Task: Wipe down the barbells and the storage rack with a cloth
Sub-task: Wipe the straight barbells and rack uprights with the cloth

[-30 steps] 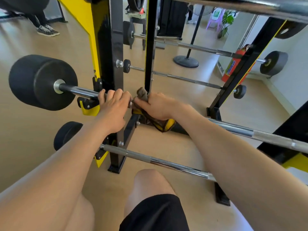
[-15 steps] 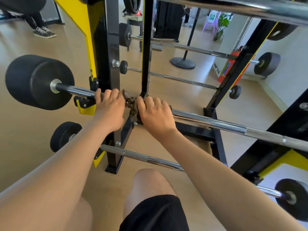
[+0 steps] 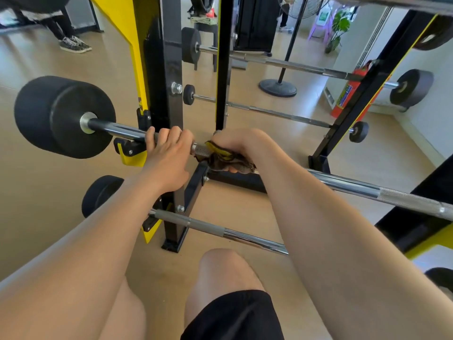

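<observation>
A chrome barbell (image 3: 362,188) with a black weight (image 3: 61,116) on its left end lies across the black and yellow storage rack (image 3: 169,57). My left hand (image 3: 169,155) grips the bar just beside the rack's upright. Right next to it, my right hand (image 3: 241,146) holds a brown and yellow cloth (image 3: 220,159) wrapped round the bar's knurled part. The cloth hangs a little below the bar, and my thumb shows under it.
A lower barbell (image 3: 220,230) rests on the rack below my arms. Two more barbells (image 3: 282,112) sit on the far side. A red fire extinguisher (image 3: 348,92) stands by the right wall. A fan stand base (image 3: 278,87) and another person's shoes (image 3: 74,44) are on the floor behind.
My right hand turned over the bar with the cloth, rolling from knuckles toward me back to wrist-over, staying next to my left hand. My left hand kept its grip.
</observation>
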